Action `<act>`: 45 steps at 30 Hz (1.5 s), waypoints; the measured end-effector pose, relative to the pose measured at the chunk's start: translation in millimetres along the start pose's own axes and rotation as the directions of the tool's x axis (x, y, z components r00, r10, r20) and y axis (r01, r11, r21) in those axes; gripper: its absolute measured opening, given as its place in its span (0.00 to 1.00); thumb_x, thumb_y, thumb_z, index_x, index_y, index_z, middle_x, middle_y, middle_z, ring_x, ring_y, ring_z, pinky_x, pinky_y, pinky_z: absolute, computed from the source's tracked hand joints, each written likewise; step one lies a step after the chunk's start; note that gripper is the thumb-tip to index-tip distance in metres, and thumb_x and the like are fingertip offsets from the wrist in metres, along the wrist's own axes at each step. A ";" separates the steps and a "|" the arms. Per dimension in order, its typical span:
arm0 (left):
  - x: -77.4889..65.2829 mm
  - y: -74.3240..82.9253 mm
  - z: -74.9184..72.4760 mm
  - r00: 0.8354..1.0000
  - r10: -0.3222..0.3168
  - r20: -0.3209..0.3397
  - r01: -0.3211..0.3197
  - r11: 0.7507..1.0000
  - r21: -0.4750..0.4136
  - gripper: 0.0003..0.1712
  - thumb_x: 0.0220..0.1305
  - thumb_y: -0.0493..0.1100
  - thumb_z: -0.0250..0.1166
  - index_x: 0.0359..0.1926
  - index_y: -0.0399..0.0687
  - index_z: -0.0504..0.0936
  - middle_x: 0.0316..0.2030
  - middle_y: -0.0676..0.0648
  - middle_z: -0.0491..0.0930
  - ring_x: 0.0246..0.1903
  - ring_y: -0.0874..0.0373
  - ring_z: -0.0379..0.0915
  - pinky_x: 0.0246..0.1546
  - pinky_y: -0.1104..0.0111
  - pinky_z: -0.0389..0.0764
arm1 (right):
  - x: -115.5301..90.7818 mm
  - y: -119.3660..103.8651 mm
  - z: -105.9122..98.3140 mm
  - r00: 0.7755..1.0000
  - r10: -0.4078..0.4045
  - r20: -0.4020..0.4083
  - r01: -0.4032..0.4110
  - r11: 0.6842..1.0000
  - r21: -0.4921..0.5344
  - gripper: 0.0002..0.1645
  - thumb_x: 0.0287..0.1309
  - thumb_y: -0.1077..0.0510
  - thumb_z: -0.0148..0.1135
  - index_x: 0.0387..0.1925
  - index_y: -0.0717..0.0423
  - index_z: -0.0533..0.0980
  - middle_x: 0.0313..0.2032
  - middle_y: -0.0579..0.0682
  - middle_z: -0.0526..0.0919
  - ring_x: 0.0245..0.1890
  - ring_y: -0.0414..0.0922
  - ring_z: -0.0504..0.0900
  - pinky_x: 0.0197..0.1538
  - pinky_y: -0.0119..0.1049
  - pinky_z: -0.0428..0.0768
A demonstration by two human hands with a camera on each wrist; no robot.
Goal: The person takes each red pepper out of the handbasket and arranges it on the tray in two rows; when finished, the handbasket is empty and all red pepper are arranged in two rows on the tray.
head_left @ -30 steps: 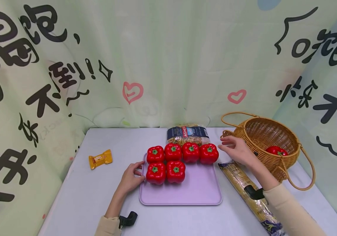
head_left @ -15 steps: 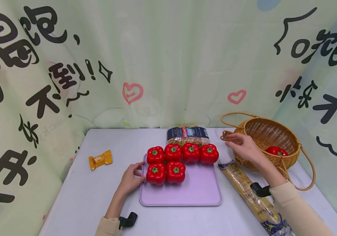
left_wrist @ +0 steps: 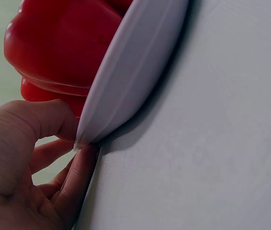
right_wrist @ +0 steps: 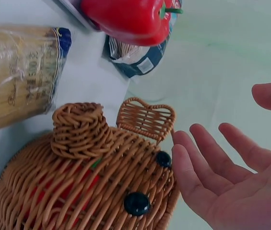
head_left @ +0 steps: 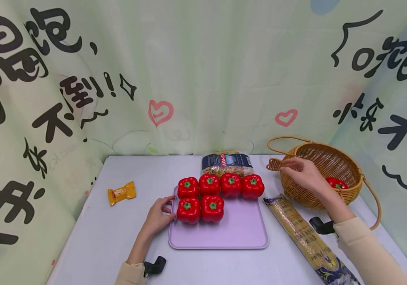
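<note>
My left hand [head_left: 159,215] holds the left edge of a lilac tray [head_left: 239,231]. In the left wrist view its thumb [left_wrist: 53,115] lies against the tray rim and other fingers sit under it. Several red bell peppers with green stems stand on the tray: a back row, then two in front, including this bell pepper [head_left: 212,208]. My right hand [head_left: 304,174], fingers relaxed and holding nothing, hovers over the near-left rim of a wicker basket [head_left: 299,194]. Inside the basket lies another bell pepper [head_left: 336,183]. The right wrist view shows the basket's wicker ear [right_wrist: 146,120] near my fingertips.
A long pack of spaghetti [head_left: 306,237] lies slanted between tray and basket. Behind the tray sits a bag of pasta [head_left: 227,163]. An orange wrapped snack [head_left: 122,192] lies at left. A printed curtain [head_left: 203,79] rises behind the table [head_left: 139,170].
My right hand has moved right, from beside the tray's back right pepper to over the basket's rim. My left hand, the tray and the peppers have stayed put.
</note>
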State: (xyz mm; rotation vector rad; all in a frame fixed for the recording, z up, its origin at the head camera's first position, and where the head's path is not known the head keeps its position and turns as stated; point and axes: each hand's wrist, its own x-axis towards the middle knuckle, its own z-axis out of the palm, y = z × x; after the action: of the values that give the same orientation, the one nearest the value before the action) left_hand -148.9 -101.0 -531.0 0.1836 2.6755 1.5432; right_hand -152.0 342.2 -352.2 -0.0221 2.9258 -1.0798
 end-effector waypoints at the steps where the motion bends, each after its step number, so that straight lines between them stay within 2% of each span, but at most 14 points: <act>1: 0.0 0.1 -0.1 1.000 -0.002 0.000 0.002 1.000 -0.001 0.34 0.51 0.33 0.70 0.63 0.44 0.76 0.48 0.41 0.77 0.37 0.55 0.77 0.38 0.66 0.84 | 0.3 0.0 -1.2 1.000 0.007 0.002 -0.007 1.000 0.000 0.31 0.69 0.47 0.55 0.61 0.67 0.71 0.54 0.69 0.76 0.52 0.61 0.74 0.48 0.54 0.78; 6: -1.1 1.3 -0.3 1.000 -0.013 0.003 0.013 1.000 -0.002 0.35 0.51 0.33 0.70 0.63 0.44 0.76 0.48 0.41 0.76 0.37 0.55 0.76 0.38 0.65 0.84 | 2.4 3.1 -7.3 1.000 0.030 0.007 -0.030 1.000 -0.002 0.34 0.70 0.45 0.54 0.63 0.68 0.69 0.55 0.71 0.74 0.54 0.63 0.73 0.49 0.54 0.78; 12: -1.7 2.4 -0.6 1.000 -0.013 0.004 0.013 1.000 0.002 0.35 0.51 0.33 0.70 0.63 0.44 0.76 0.48 0.41 0.76 0.38 0.55 0.76 0.38 0.65 0.84 | 4.2 6.6 -15.0 1.000 0.030 0.008 -0.030 0.999 -0.023 0.35 0.70 0.44 0.52 0.64 0.69 0.68 0.56 0.72 0.74 0.53 0.63 0.74 0.44 0.46 0.79; 17: -1.6 2.5 -0.8 1.000 -0.008 0.005 0.008 1.000 0.004 0.35 0.51 0.33 0.70 0.63 0.44 0.76 0.48 0.41 0.76 0.38 0.55 0.76 0.38 0.65 0.84 | 4.9 9.2 -22.1 1.000 0.014 0.015 -0.014 1.000 -0.020 0.35 0.71 0.44 0.51 0.64 0.69 0.67 0.54 0.71 0.76 0.52 0.63 0.76 0.44 0.45 0.79; 21: -1.5 2.1 -0.9 1.000 -0.005 0.004 0.005 1.000 0.008 0.35 0.51 0.33 0.70 0.63 0.44 0.76 0.48 0.41 0.76 0.38 0.54 0.76 0.39 0.65 0.84 | 6.7 11.5 -28.3 0.998 0.050 0.036 -0.050 0.999 0.013 0.36 0.72 0.43 0.49 0.65 0.69 0.65 0.53 0.71 0.76 0.52 0.62 0.78 0.45 0.42 0.81; 27: -1.5 1.8 -0.6 1.000 -0.003 0.003 0.003 1.000 0.009 0.35 0.51 0.33 0.71 0.63 0.44 0.76 0.48 0.41 0.76 0.38 0.54 0.77 0.39 0.64 0.85 | 11.4 16.2 -38.1 0.993 0.095 0.065 -0.100 0.992 0.076 0.37 0.72 0.43 0.49 0.66 0.71 0.63 0.59 0.73 0.72 0.51 0.57 0.81 0.45 0.35 0.83; 33: -1.4 1.6 -0.5 1.000 -0.003 0.001 0.003 1.000 0.009 0.35 0.51 0.33 0.71 0.63 0.44 0.76 0.48 0.41 0.77 0.38 0.54 0.76 0.38 0.65 0.85 | 18.0 22.9 -47.8 0.992 0.109 0.071 -0.114 0.991 0.075 0.39 0.72 0.42 0.49 0.66 0.71 0.62 0.60 0.74 0.71 0.51 0.55 0.82 0.43 0.31 0.82; 36: -1.3 1.1 -0.3 1.000 0.000 -0.001 0.000 1.000 0.012 0.34 0.51 0.33 0.71 0.63 0.44 0.76 0.48 0.41 0.77 0.38 0.54 0.77 0.38 0.65 0.85 | 21.2 24.9 -51.3 0.990 0.114 0.078 -0.119 0.991 0.063 0.40 0.72 0.41 0.47 0.67 0.72 0.61 0.60 0.74 0.70 0.53 0.58 0.80 0.46 0.35 0.83; 41: -2.1 0.3 0.1 1.000 -0.001 0.004 0.001 1.000 0.008 0.34 0.52 0.33 0.70 0.63 0.44 0.76 0.48 0.41 0.76 0.38 0.55 0.77 0.38 0.66 0.84 | 24.9 28.8 -56.1 0.989 0.114 0.096 -0.119 0.992 0.047 0.40 0.73 0.42 0.46 0.67 0.74 0.60 0.61 0.75 0.69 0.56 0.63 0.77 0.53 0.50 0.81; 45: -2.2 0.4 0.3 1.000 0.003 0.002 -0.003 1.000 0.007 0.34 0.52 0.33 0.71 0.63 0.45 0.76 0.48 0.41 0.76 0.38 0.55 0.76 0.38 0.65 0.84 | 28.6 33.9 -60.1 0.986 0.116 0.119 -0.122 0.992 0.039 0.40 0.72 0.42 0.47 0.64 0.75 0.61 0.59 0.76 0.70 0.55 0.64 0.78 0.54 0.53 0.79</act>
State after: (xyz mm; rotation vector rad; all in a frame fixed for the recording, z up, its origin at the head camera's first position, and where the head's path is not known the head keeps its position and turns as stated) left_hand -146.6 -100.9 -530.9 0.1889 2.6804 1.5345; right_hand -182.4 406.4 -329.1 0.0865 2.7594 -1.0889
